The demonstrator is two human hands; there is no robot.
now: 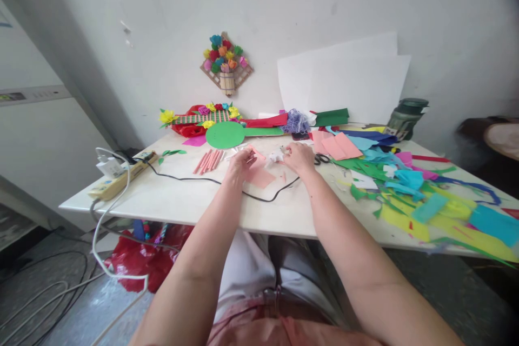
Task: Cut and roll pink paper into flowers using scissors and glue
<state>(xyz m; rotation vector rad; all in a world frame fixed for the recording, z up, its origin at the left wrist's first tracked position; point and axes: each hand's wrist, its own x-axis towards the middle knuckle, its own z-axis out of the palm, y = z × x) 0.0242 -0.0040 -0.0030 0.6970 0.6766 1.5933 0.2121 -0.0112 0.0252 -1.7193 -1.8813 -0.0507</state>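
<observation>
My left hand (244, 160) is closed, with a piece of pink paper (256, 153) at its fingertips. Below those fingers lies a flat pink paper sheet (259, 177). My right hand (299, 157) has its fingers bent around a small white object (277, 155), too blurred to name. A black cord (265, 199) loops in front of both hands and rises to the right wrist. Left of my left hand lie several rolled pink paper sticks (208, 162). Black-handled scissors (322, 159) lie just right of my right hand.
A green paper paddle shape (225, 134) and a flower-trimmed piece (203, 118) lie at the back. Coloured paper scraps (425, 200) cover the right side. A dark green bottle (406, 118) stands back right; a power strip (121, 179) sits at the left edge.
</observation>
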